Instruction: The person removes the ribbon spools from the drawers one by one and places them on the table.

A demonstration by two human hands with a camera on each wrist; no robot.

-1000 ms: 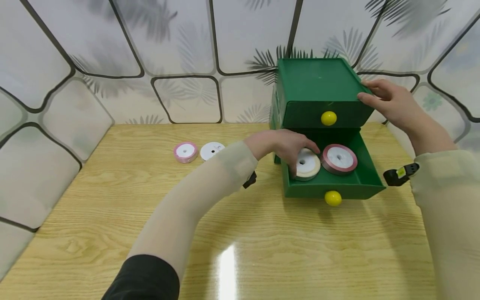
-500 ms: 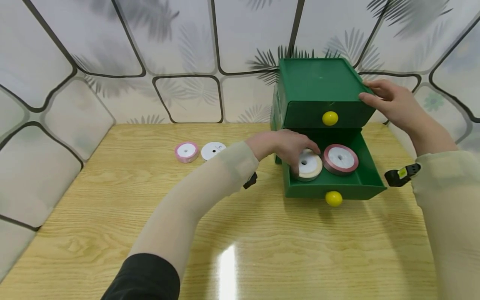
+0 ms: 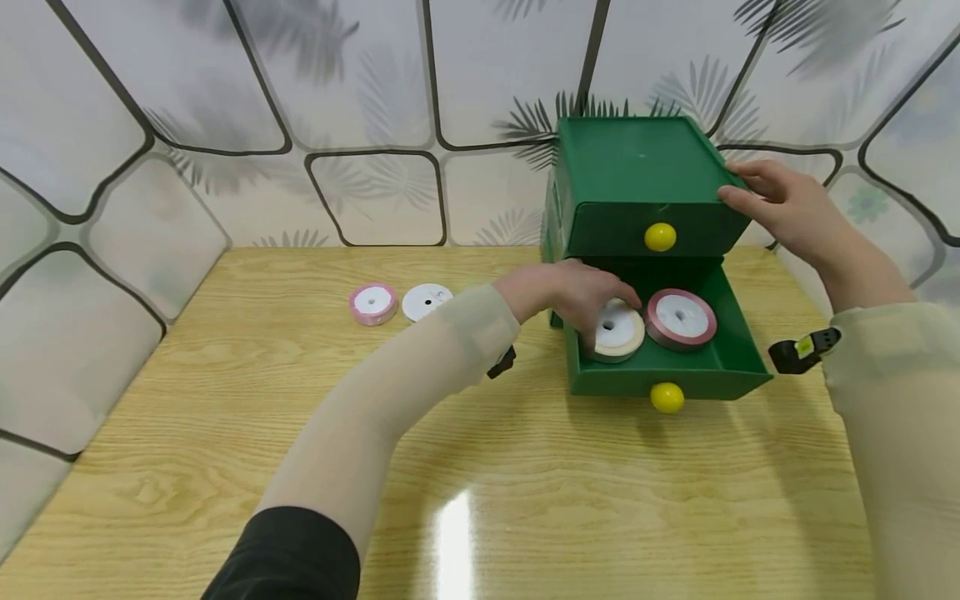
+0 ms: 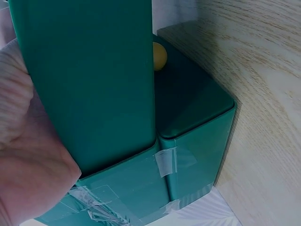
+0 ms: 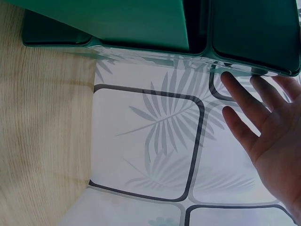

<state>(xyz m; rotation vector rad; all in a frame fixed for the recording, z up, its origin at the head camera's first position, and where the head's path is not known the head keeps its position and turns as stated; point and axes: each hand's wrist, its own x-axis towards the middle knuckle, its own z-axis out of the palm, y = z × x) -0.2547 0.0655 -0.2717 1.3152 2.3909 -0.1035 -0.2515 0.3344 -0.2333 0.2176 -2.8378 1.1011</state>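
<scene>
In the head view a green drawer cabinet stands at the back right with its lower drawer pulled out. Two ribbon spools lie in that drawer, a cream one on the left and a dusty-pink one on the right. My left hand reaches over the drawer's left wall and grips the cream ribbon spool by its edge; the left wrist view hides the spool behind the green drawer wall. At the cabinet's upper right edge rests my right hand, its fingers extended along the side.
Left of the cabinet, a pink ribbon spool and a white spool lie on the wooden table; my left sleeve partly covers the white one. Yellow knobs stick out from the drawer fronts. A patterned wall covering rises right behind.
</scene>
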